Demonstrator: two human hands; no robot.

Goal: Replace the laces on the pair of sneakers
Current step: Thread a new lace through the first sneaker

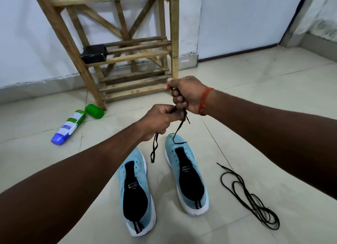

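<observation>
Two light-blue sneakers with black tongues stand side by side on the tiled floor, the left sneaker nearer me and the right sneaker a little further. Both have bare eyelets. Above their toes, my left hand and my right hand both grip one black lace. Loops of it hang below my left hand, and a strand trails down onto the right sneaker's toe. A second black lace lies loosely coiled on the floor to the right of the sneakers.
A wooden slatted rack stands against the white wall ahead, with a small black box on a shelf. A white, green and blue bottle and a green cap lie on the floor at the left.
</observation>
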